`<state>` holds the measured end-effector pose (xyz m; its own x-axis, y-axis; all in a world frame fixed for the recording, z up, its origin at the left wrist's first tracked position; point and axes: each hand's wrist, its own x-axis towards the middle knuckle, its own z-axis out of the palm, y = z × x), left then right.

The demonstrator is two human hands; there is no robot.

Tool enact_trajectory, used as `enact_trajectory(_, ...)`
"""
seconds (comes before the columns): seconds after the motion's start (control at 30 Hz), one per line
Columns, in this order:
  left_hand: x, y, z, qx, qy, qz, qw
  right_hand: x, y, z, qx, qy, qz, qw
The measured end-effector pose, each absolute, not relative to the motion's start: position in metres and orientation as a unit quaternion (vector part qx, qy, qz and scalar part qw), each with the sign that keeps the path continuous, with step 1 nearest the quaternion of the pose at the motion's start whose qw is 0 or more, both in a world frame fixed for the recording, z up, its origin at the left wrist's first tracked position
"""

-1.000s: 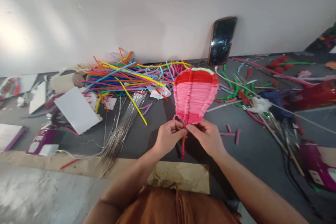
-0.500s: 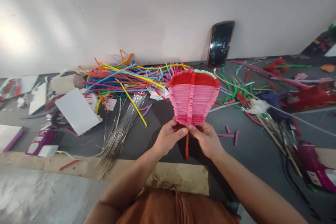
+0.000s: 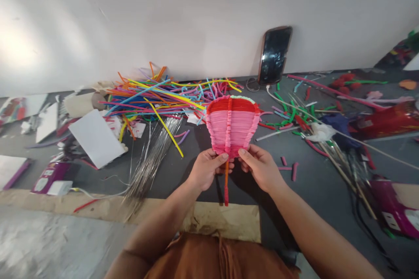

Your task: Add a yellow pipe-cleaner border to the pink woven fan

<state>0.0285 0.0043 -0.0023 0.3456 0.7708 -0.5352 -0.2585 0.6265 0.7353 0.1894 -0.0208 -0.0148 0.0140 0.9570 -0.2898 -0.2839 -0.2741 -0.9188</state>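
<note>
A fan-shaped pipe-cleaner piece (image 3: 240,124), pink with a red band near the top and a pale green stretch of edging, is held up over the table in front of me. A ribbed pink-red spine runs down its middle into an orange stem (image 3: 226,178) with a red tip. My left hand (image 3: 207,169) pinches the lower left edge by the stem, thumb in front and fingers behind. On the lower right edge, my right hand (image 3: 258,165) grips with its thumb and fingers. The fan's back is hidden from view.
A heap of coloured pipe cleaners (image 3: 157,96) lies behind to the left, beside a bundle of thin wires (image 3: 153,161). A phone (image 3: 275,54) leans on the wall with a white cable (image 3: 304,115). White card (image 3: 97,138) lies left; green scraps (image 3: 288,111) lie right.
The fan has shifted slightly left and down, and looks a little smaller. My right hand has moved from the stem's base out to the lower right edge; the left stays by the stem.
</note>
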Motion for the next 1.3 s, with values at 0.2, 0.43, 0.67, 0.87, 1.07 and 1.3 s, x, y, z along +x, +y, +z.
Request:
enact_trajectory(0.2, 0.029, 0.003, -0.003, 0.277, 0.463, 0.306, 0.784, 0.188, -0.021, -0.01, -0.535, -0.372, 0.563, 0.508)
enact_trajectory(0.43, 0.028, 0.006, -0.006, 0.322, 0.477, 0.29, 0.765, 0.185, -0.022, -0.009, -0.561, -0.453, 0.476, 0.504)
enact_trajectory(0.67, 0.031, 0.003, -0.009, 0.393, 0.514, 0.305, 0.699, 0.182, -0.022, -0.012, -0.573, -0.487, 0.44, 0.49)
enact_trajectory(0.87, 0.029, 0.006, -0.007, 0.408, 0.525, 0.335, 0.667, 0.191, -0.019, -0.013, -0.564, -0.503, 0.414, 0.508)
enact_trajectory(1.07, 0.013, 0.006, 0.005, 0.426, 0.537, 0.367, 0.629, 0.201, -0.011, -0.017, -0.547, -0.451, 0.436, 0.554)
enact_trajectory(1.3, 0.011, -0.019, 0.011, 0.446, 0.537, 0.33, 0.635, 0.194, -0.013, -0.005, -0.447, -0.408, 0.571, 0.555)
